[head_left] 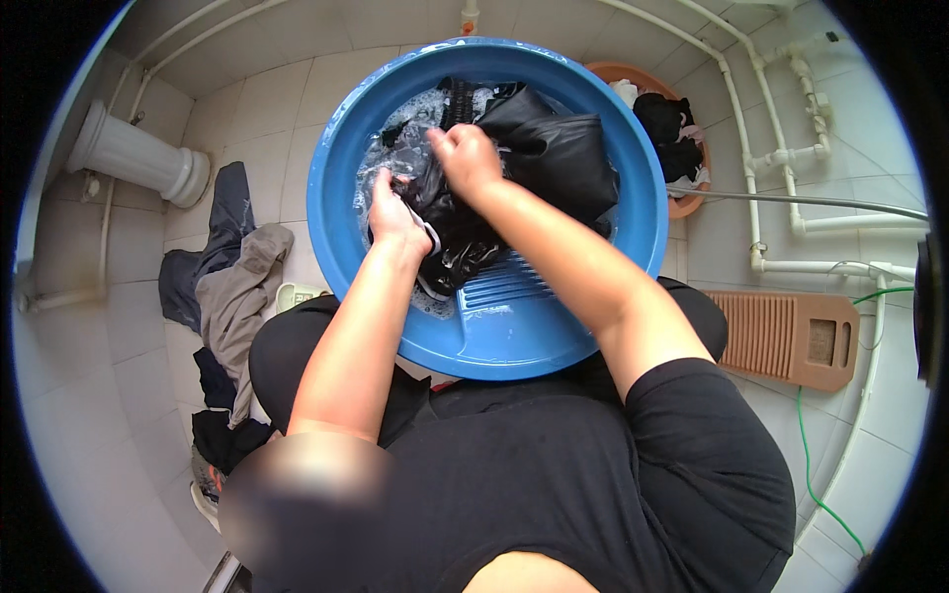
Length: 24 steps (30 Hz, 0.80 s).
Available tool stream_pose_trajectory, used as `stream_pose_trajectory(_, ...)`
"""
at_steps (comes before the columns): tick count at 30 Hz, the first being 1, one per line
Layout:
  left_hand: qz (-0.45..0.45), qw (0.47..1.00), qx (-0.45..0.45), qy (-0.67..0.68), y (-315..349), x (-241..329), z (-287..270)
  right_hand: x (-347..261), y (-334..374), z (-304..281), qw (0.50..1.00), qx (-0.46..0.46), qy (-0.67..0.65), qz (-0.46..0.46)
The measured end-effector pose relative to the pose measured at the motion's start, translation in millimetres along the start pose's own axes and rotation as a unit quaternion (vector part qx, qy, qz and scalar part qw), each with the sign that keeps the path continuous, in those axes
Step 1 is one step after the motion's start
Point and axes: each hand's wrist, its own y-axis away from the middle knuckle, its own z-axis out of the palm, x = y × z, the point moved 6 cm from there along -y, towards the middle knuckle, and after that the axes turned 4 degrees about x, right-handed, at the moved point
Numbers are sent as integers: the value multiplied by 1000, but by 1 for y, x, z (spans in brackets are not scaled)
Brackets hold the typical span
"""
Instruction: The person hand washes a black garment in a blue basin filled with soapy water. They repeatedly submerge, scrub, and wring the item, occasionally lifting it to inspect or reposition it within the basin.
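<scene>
A large blue basin point(331, 227) stands between my knees, holding soapy water and wet black clothing. My left hand point(395, 212) is at the basin's left side, closed on a shiny black garment point(450, 222) with a narrow white edge; part of its fingers is hidden by the cloth. Just right of it and farther away, my right hand point(467, 160) is closed in a fist on the same dark cloth. A smooth black puffy piece point(559, 148) bulges at the basin's right. Blue molded ridges point(504, 285) slope up the near side, partly under the garment.
An orange tub point(704, 163) with dark and light clothes stands behind the basin at right. A brown washboard point(781, 336) lies on the tiles beside my right knee. Grey and beige clothes point(242, 267) lie at left, near a white pedestal point(138, 153). White pipes point(741, 128) line the right wall.
</scene>
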Motion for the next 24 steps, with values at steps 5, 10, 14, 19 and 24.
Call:
stream_pose_trajectory(5,192,974,70,-98,-7,27,-13,9,2,19,961,-171,76,-206)
stream_pose_trajectory(10,169,960,143,-172,-27,20,-33,32,-10,37,927,-215,304,-39)
stream_pose_trajectory(14,144,985,36,-91,-18,21,-12,-1,2,23,971,-42,134,-193)
stream_pose_trajectory(19,-97,969,-227,18,-1,5,8,-75,72,-19,928,-36,-173,-327)
stream_pose_trajectory(24,147,949,-167,-222,26,9,11,-100,105,-35,935,-35,-124,-331)
